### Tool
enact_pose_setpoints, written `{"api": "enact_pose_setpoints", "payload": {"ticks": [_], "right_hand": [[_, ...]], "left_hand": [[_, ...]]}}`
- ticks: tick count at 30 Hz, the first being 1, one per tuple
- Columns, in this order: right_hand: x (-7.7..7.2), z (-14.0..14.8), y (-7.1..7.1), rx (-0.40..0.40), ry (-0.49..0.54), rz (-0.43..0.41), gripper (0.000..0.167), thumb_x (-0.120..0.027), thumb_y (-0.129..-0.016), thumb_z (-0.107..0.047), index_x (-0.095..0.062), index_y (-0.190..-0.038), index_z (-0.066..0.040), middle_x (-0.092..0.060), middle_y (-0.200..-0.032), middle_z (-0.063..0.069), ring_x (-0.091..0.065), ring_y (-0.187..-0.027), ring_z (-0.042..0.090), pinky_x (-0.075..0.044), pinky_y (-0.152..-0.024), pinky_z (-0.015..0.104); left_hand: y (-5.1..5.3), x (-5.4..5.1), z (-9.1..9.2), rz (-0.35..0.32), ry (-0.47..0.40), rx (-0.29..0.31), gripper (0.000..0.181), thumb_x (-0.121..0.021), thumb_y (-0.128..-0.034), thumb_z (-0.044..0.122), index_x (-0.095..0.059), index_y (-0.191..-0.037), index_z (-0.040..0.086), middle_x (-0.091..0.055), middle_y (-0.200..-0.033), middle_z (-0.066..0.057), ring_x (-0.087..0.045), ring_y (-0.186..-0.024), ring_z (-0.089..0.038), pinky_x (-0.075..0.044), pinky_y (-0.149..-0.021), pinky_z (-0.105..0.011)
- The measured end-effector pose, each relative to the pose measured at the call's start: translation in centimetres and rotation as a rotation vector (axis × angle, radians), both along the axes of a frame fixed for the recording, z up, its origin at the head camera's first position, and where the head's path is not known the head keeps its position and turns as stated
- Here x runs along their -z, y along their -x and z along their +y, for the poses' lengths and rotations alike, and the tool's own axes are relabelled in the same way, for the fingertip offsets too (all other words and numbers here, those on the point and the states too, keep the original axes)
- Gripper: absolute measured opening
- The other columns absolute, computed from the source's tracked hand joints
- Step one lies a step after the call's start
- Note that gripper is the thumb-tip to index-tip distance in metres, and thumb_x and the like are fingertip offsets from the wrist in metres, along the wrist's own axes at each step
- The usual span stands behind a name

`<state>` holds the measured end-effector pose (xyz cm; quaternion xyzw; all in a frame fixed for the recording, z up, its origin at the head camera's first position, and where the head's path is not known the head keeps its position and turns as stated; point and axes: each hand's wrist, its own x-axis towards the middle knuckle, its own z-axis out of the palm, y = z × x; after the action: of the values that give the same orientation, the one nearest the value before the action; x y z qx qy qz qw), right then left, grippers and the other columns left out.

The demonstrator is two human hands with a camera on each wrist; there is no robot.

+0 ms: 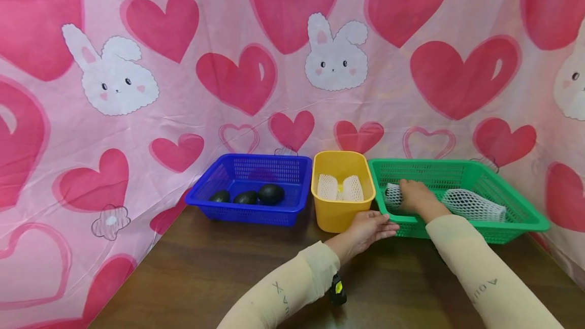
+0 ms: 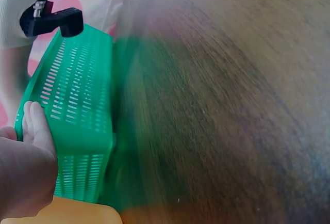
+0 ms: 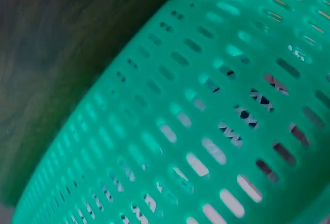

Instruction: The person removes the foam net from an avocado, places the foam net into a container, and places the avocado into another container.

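Note:
My right hand (image 1: 418, 198) reaches down into the green basket (image 1: 516, 217) and holds a dark avocado in white foam netting (image 1: 393, 196) near the left wall. The hand hides part of it. Beside the hand, toward the right, lies another white foam-netted piece (image 1: 473, 205). With the thumb at the rim and fingers along the outer wall, my left hand (image 1: 363, 230) holds the basket's near left corner. The left wrist view shows this hand (image 2: 28, 167) at the green corner. In the right wrist view the basket wall (image 3: 170, 105) covers the hand; netting shows through the slots.
A yellow bin (image 1: 338, 217) with white foam nets (image 1: 352, 188) stands against the green basket's left side. Left of it is a blue basket (image 1: 256, 215) with 3 dark avocados (image 1: 271, 194). A pink heart-print cloth (image 1: 283, 95) hangs behind the wooden table (image 1: 192, 268).

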<state>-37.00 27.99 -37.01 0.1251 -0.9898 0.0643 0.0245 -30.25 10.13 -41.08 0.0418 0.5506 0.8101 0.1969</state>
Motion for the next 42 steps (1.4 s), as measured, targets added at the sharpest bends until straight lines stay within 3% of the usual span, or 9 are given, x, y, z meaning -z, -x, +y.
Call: {"api": "enact_pose_setpoints", "payload": {"ticks": [5,12,24,32,42], "right_hand": [[-1.0,0.3,-0.9,-0.014,0.006,0.039,0.06,-0.079,-0.078,-0.01,-0.044,-0.12,0.017,-0.053,-0.11,0.037,-0.054,-0.099,0.052,-0.048,-0.078,0.057],[-1.5,0.3,-1.9,-0.057,0.014,0.085,0.064,-0.081,-0.077,-0.012,-0.044,-0.122,0.016,-0.053,-0.112,0.036,-0.054,-0.1,0.051,-0.048,-0.079,0.057],[-3.5,0.3,-4.4,-0.072,0.082,0.14,0.073,-0.082,-0.075,-0.018,-0.042,-0.126,0.016,-0.051,-0.117,0.038,-0.052,-0.104,0.052,-0.045,-0.083,0.061],[-5.1,-0.6,-6.1,-0.061,0.112,0.179,0.076,-0.082,-0.075,-0.021,-0.041,-0.13,0.014,-0.051,-0.119,0.036,-0.051,-0.105,0.049,-0.045,-0.084,0.062],[-6.5,-1.5,-8.1,-0.079,0.113,0.253,0.078,-0.084,-0.072,-0.025,-0.045,-0.13,0.01,-0.055,-0.115,0.03,-0.051,-0.102,0.045,-0.046,-0.084,0.06]], "left_hand": [[-0.1,0.0,-0.1,0.008,0.01,0.004,0.015,-0.057,-0.0973,0.008,-0.058,-0.083,0.004,-0.071,-0.09,-0.02,-0.07,-0.091,-0.03,-0.055,-0.079,-0.038],[-0.1,-0.2,-0.4,0.017,0.018,0.04,0.013,-0.057,-0.0978,0.009,-0.059,-0.087,0.003,-0.071,-0.091,-0.02,-0.07,-0.091,-0.03,-0.055,-0.079,-0.038],[0.2,-0.6,-2.6,0.048,0.1,0.213,0.023,-0.056,-0.0995,0.017,-0.063,-0.109,-0.003,-0.069,-0.104,-0.019,-0.068,-0.097,-0.029,-0.053,-0.083,-0.038],[0.1,-0.6,-4.4,0.09,0.158,0.284,0.032,-0.052,-0.1012,0.014,-0.058,-0.12,-0.012,-0.068,-0.105,-0.022,-0.068,-0.097,-0.03,-0.05,-0.089,-0.045],[-0.4,-2.4,-7.3,0.136,0.203,0.347,0.026,-0.052,-0.1013,0.016,-0.062,-0.115,-0.003,-0.067,-0.109,-0.023,-0.068,-0.098,-0.03,-0.052,-0.086,-0.041]]}}
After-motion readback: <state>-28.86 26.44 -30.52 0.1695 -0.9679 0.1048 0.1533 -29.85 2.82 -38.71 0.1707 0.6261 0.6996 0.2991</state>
